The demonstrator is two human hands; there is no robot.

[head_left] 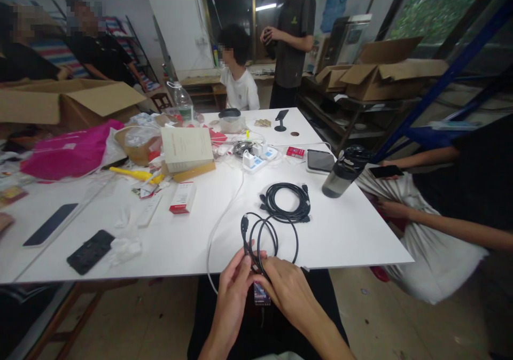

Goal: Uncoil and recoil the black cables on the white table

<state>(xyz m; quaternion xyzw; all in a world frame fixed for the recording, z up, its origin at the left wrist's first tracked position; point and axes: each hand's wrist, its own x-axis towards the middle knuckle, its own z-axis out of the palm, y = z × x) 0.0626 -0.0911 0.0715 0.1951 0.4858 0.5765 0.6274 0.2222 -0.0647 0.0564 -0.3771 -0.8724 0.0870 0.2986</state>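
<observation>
Both my hands meet at the table's front edge around a black cable [297, 242], whose loose loops stand up over the tabletop. My left hand [234, 280] has its fingers closed on the left side of the loops, below a dark plug [244, 224]. From the right, my right hand [288, 288] grips the same loops, its fingers curled over them. Just beyond lies a coil of black cables [286, 202] with several plugs around its rim. Below my hands shows a small dark thing with a printed or lit face [262, 294]; I cannot tell what it is.
A black-lidded bottle [339, 178] stands at right, near a seated person with a phone [385, 172]. Further back are a white power strip [260, 159] and a phone stand [280, 122]. Phones, a red-and-white box [182, 197] and clutter lie at left. Other people are behind.
</observation>
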